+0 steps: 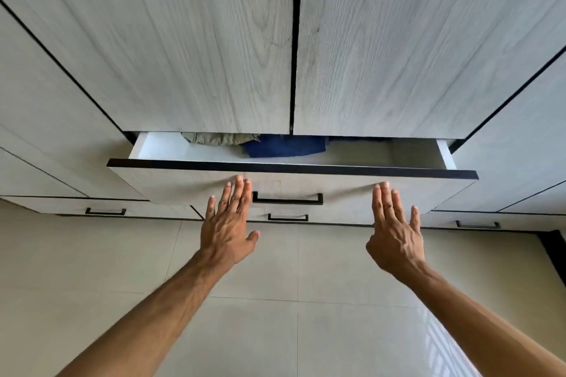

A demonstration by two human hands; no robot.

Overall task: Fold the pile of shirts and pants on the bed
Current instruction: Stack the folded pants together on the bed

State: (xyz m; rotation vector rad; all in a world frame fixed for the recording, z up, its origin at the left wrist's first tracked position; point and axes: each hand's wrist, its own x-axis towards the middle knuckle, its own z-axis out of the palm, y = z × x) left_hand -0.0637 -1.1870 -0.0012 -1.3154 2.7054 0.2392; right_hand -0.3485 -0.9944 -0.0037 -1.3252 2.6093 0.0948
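Observation:
A wardrobe drawer [352,190] with a black top edge stands partly pulled out below two tall pale wood-grain doors. Inside it lie a folded olive-green garment [214,139] at the back left and a folded dark blue garment [284,146] beside it. My left hand [228,223] reaches toward the drawer front left of its black handle [287,199], fingers straight, fingertips at the panel. My right hand [393,229] does the same right of the handle, fingers straight. Neither hand holds anything. The bed and the pile are out of view.
Lower drawers with black handles [105,211] run along the wardrobe's base on both sides [477,224]. Beige floor tiles [291,330] spread below my arms. A dark strip [554,251] stands at the right edge.

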